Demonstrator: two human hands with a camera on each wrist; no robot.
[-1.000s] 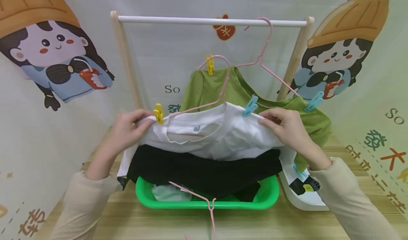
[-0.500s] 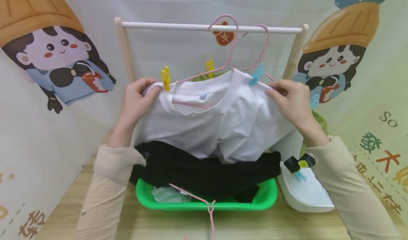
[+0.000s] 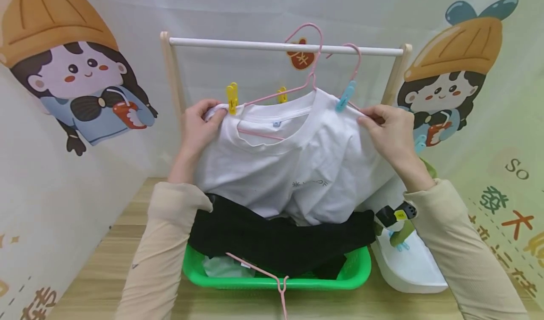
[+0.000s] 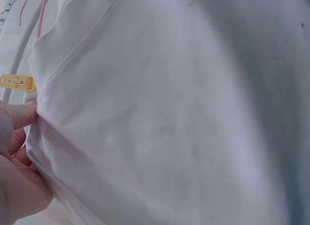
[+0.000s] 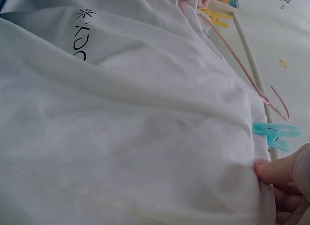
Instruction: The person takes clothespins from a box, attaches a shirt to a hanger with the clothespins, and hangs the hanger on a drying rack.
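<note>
Hook of the shirt hanger (image 3: 321, 40) now stands with its crest above the white bar (image 3: 238, 45), whereas a second ago it was well below; the white shirt (image 3: 272, 178) has risen with it, so that its small chest print shows and most of the green shirt (image 3: 428, 168) behind is hidden; that brings the hook to the height it needs, yet the crest looks clear of the bar, so the hands probably bear the weight; whether the hook's tip lies behind the bar cannot be told; the left hand (image 3: 201, 124) pinches one shoulder between thumb and fingers, just outside the yellow clip (image 3: 232, 98); the right hand (image 3: 388, 131) pinches the other, just outside the blue clip (image 3: 346, 96); a second hanger (image 3: 359, 63) crosses the bar near the first; below, the black garment (image 3: 280, 244) lies over the green basket (image 3: 276, 283), with a loose hanger (image 3: 255, 267) across the near rim.
</note>
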